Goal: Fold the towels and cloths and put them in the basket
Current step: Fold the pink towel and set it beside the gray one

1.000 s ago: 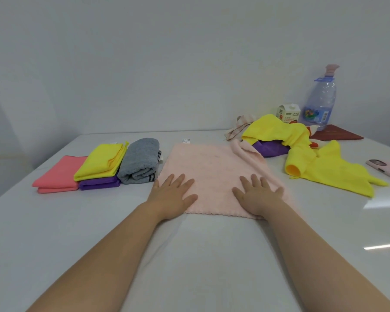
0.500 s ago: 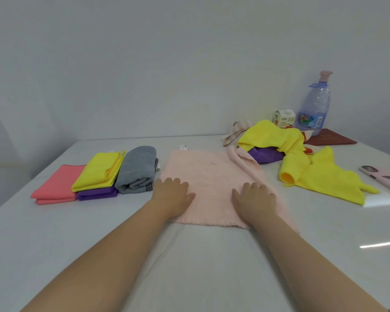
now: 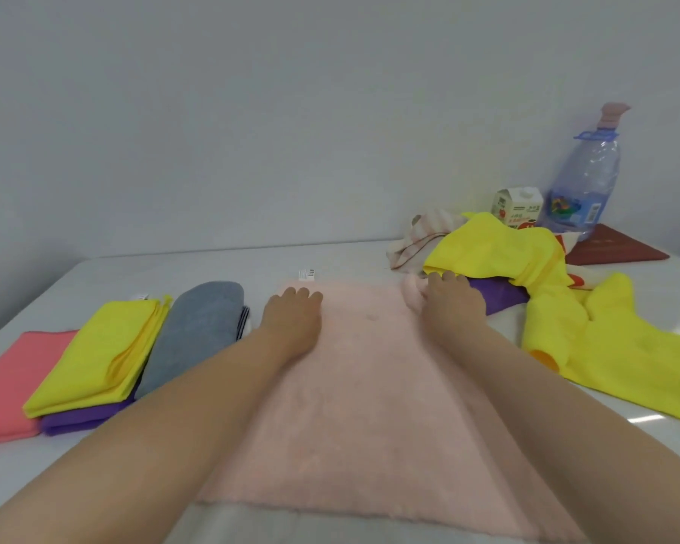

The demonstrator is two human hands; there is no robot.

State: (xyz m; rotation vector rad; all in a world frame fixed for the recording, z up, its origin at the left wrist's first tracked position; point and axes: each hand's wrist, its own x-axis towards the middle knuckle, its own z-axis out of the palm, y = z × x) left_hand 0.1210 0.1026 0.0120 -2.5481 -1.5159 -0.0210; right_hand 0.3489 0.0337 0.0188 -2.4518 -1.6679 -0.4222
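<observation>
Left hand and right hand are laid on the far corners of the pink towel, which is spread flat by the tabletop's near edge, fingers bent down, though whether cloth is gripped cannot be told.

Extends both bare forearms forward over the pink towel; rests left hand palm-down at its far left corner, fingers pointing away; rests right hand on its bunched far right corner, grip indiscernible.
</observation>
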